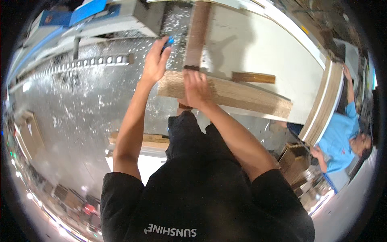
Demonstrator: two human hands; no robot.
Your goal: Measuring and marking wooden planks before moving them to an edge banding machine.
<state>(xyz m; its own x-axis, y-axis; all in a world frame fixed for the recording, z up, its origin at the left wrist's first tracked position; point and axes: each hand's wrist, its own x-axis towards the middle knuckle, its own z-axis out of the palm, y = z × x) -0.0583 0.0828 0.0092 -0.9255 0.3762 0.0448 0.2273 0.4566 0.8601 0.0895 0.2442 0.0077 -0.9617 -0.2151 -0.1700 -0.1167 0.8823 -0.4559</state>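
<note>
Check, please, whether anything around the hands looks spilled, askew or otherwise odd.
Yes: many small white flecks lie scattered over the shiny grey floor, like spilled debris, though too small to identify. The light-brown wood-grain board under the right hand shows no clear damage.

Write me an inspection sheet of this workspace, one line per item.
Surface: pale panel, partly covered by the wood-grain board.
Job's things: wood-grain board, lying at a slant; blue handheld object, kind unclear.
Clutter: small brown piece on the panel; pale specks scattered over the grey floor.
Hands: left hand grips the blue object; right hand rests on the board.
Cables: nothing seen.
Surroundings: co-worker in a blue shirt at right; grey-and-blue equipment upper left.
</note>
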